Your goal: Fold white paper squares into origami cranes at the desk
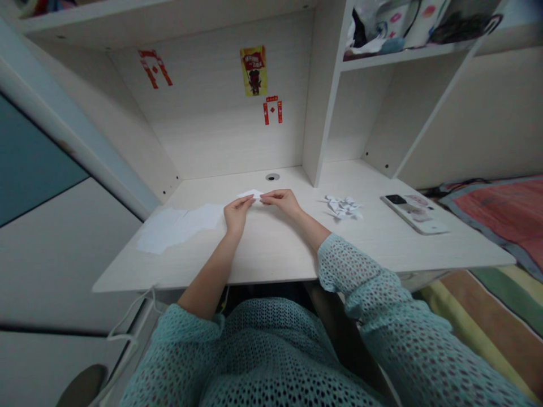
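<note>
A small folded piece of white paper [249, 194] is pinched between my two hands, above the middle of the white wood-grain desk [271, 254]. My left hand [236, 216] grips its left part with the fingertips. My right hand [282, 202] holds its right end, fingers pointing left. Most of the fold is hidden by my fingers. Flat white paper sheets [178, 227] lie close to the left of my left hand. To the right of my right hand sits a heap of small white paper scraps [341, 207].
A smartphone [413, 213] lies on the desk's right side, beyond the paper scraps. A cable grommet [272, 177] sits near the back edge. Shelf panels [324, 90] rise behind the desk, with red paper decorations on the back panel. A striped bedcover [483, 305] lies beyond the right edge.
</note>
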`<state>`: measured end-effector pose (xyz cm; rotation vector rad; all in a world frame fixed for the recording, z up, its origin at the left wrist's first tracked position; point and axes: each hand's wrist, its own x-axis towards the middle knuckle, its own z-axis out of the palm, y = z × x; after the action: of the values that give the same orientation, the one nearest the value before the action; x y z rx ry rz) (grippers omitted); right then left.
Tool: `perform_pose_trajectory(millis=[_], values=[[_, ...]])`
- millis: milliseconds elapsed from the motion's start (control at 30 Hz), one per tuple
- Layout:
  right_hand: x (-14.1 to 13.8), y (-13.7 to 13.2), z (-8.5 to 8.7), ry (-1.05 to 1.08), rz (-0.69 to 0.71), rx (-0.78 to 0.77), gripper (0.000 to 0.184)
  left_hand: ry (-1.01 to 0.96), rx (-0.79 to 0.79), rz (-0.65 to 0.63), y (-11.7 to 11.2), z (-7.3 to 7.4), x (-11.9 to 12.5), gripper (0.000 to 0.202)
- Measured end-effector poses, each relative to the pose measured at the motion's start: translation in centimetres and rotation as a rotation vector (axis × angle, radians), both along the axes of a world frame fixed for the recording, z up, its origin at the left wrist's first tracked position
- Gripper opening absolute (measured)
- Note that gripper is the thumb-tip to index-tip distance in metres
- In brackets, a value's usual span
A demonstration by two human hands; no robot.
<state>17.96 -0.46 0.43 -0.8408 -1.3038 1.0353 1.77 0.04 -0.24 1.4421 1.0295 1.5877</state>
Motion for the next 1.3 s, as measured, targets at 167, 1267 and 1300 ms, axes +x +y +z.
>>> perform_pose_trajectory(millis=[167,1267,1300], values=[[-0.1,0.3,-0.2,0.038,-0.029,-0.004,0.032,-0.007,0.010,-0.007,-0.2,0.0,0.3,0.026],[-1.7,-0.3,-0.3,0.245,-0.102,-0.014,0.034,-0.256,0.001,0.012,-1.5,0.6,1.7,0.026],[-1.7,-0.4,-0.3,0.248,-0.106,-0.011,0.033,-0.259,-0.004,0.011,-1.5,0.6,1.7,0.026]])
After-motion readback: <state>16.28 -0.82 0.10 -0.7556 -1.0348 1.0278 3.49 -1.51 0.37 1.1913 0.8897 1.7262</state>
